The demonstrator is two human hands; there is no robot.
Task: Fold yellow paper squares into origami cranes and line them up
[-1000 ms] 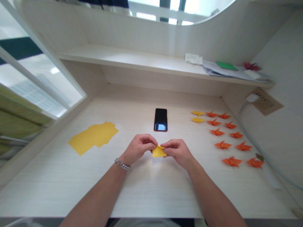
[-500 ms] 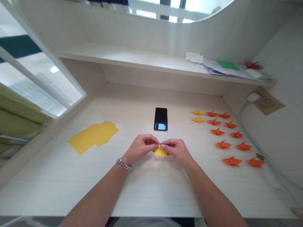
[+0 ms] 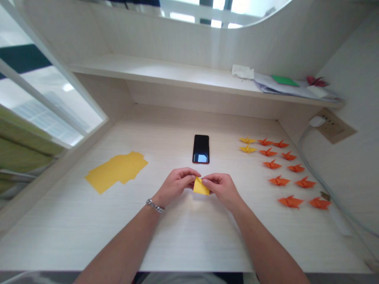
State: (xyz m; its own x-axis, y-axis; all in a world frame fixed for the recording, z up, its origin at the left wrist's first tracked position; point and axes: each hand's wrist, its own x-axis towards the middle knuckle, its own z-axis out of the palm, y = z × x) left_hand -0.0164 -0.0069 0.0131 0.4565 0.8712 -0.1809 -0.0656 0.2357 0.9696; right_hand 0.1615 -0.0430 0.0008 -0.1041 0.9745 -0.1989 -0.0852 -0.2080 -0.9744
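Observation:
Between my two hands is a small folded piece of yellow paper (image 3: 201,188), held just above the desk. My left hand (image 3: 179,182) pinches its upper left edge between thumb and fingers; a silver chain bracelet (image 3: 155,205) circles that wrist. With thumb and fingers, my right hand (image 3: 220,186) grips the paper's right side, the thumb lying over its top. The fingertips behind the paper are partly hidden. Beyond my hands a black phone (image 3: 201,148) lies on the desk.
Fanned yellow paper sheets (image 3: 118,169) lie at the left. To the right stand two yellow paper cranes (image 3: 247,149) and several orange paper cranes (image 3: 279,181). A shelf (image 3: 166,71) runs along the back, bearing papers (image 3: 290,88). A cable (image 3: 314,171) hangs from a wall socket (image 3: 336,127).
The left thumb has shifted slightly left and up off the paper's middle, showing more of its top edge. The paper is tilted a little. Everything else stays put.

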